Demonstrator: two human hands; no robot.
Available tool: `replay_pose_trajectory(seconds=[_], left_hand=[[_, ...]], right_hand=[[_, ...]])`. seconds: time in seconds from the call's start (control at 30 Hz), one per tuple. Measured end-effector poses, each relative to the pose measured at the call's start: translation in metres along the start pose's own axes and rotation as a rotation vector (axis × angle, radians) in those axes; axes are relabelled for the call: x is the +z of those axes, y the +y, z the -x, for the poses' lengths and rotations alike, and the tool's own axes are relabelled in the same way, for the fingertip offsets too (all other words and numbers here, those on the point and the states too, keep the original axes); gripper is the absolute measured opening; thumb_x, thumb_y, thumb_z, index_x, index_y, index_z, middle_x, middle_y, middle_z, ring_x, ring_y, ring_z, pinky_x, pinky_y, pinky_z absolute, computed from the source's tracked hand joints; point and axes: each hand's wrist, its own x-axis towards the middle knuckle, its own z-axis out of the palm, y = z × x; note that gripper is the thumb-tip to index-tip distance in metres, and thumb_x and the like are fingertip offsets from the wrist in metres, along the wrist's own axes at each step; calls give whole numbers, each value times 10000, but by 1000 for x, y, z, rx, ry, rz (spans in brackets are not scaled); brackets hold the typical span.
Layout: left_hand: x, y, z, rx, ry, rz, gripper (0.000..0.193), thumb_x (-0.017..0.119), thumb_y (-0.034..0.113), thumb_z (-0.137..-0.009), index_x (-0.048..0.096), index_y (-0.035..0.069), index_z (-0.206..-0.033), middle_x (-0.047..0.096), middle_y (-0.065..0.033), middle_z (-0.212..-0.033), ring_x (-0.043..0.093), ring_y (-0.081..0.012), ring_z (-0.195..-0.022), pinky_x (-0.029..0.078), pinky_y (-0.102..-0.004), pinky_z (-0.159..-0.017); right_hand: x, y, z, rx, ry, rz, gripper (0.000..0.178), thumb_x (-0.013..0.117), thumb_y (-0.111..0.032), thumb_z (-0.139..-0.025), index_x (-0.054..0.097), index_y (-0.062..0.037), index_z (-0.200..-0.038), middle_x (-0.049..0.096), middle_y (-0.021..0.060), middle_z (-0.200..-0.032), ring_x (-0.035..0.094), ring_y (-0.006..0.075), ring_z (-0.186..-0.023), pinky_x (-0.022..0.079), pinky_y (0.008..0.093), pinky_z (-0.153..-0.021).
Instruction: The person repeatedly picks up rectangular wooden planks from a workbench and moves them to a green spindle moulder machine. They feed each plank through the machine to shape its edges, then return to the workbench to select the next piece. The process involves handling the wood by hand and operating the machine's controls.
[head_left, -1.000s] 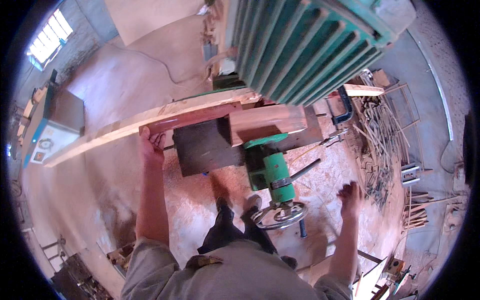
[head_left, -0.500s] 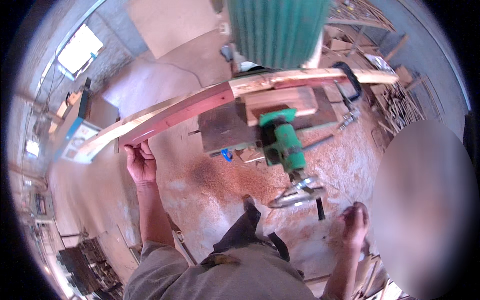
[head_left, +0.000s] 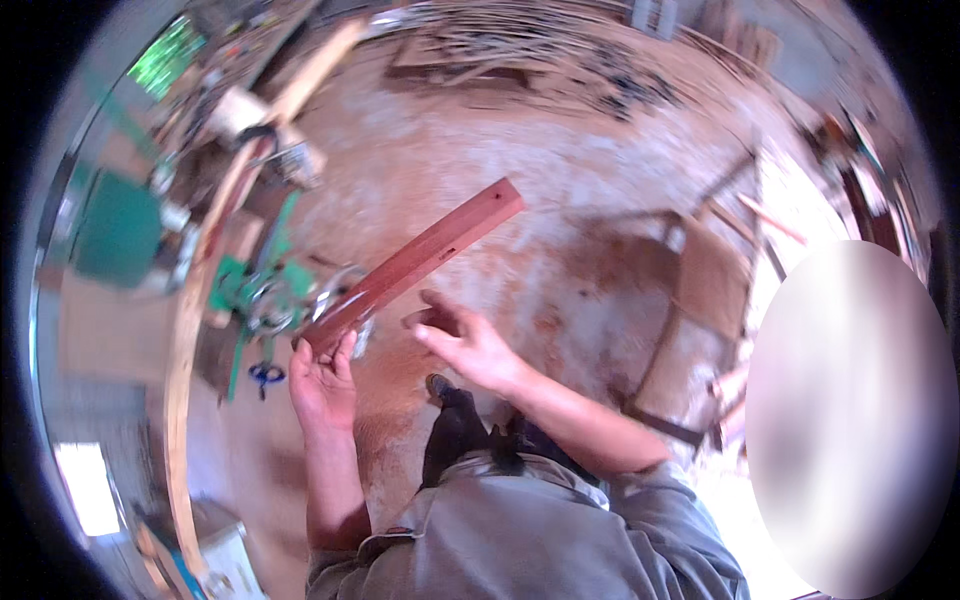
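A reddish-brown wooden bar (head_left: pixel 415 262) slants up and away to the right in front of me, off the machine. My left hand (head_left: pixel 325 385) grips its near end, thumb and fingers on either side. One small dark hole shows near the bar's far end, and a dark mark lies on its side face. Below the bar's middle is my right hand (head_left: pixel 465 345), apart from the wood, with its fingers spread and nothing in them. To the left stands the green machine (head_left: pixel 265 290) with its metal handwheel, partly behind the bar and blurred.
A long pale wooden beam (head_left: pixel 180 400) runs along the left, with a dark clamp (head_left: pixel 258 133) near its far part. Thin wood strips (head_left: pixel 510 45) are heaped at the back. A worn brown chair (head_left: pixel 695 310) is at the right, on the dusty floor (head_left: pixel 560 250).
I have turned right, so the machine and beam now lie at my left. The red bar has come away from the beam in my left hand. My right hand has risen towards it.
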Motion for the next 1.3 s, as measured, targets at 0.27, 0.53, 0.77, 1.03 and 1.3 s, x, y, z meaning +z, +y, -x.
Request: replay_pose_trajectory(seconds=[0.27, 0.53, 0.77, 1.03, 1.3], left_hand=[[13, -107, 26, -607, -382, -237, 429, 498, 212, -899, 437, -46, -1237, 579, -157, -1131, 599, -239, -981, 517, -283, -795], [33, -175, 86, -576, -940, -781, 401, 556, 70, -831, 416, 11, -1202, 566, -103, -1051, 599, -178, -856, 499, -262, -713], [34, -204, 133, -274, -1168, -1138, 431, 590, 0, -789, 450, -2, -1196, 556, -75, -1017, 565, -142, -850, 471, -275, -753], [47, -260, 198, -281, -1334, -1250, 382, 626, 11, -781, 525, -15, -1148, 618, -73, -950, 584, -132, -846, 478, -282, -767], [62, -354, 266, -346, -1379, -1507, 359, 602, 106, -835, 534, -22, -1163, 644, -163, -1024, 626, -192, -901, 488, -305, -791]], right_hand=[[-63, -8, 101, -57, 524, -359, 546, 614, -325, -857, 398, -22, -1257, 557, 85, -990, 545, 134, -802, 496, 264, -616], [-87, 13, 200, -167, 977, -324, 478, 620, -282, -861, 416, -13, -1199, 560, 44, -957, 535, 98, -795, 473, 237, -594], [-90, 29, 239, -221, 1277, -302, 431, 631, -231, -848, 430, 11, -1143, 558, 80, -970, 546, 131, -880, 465, 281, -760], [-144, 32, 296, -264, 1383, -32, 429, 613, -176, -837, 410, 47, -1143, 556, 134, -963, 549, 184, -891, 467, 326, -782], [-264, 25, 488, 190, 1450, 549, 392, 608, -226, -812, 497, -4, -1114, 593, 227, -993, 577, 399, -910, 466, 435, -773]])
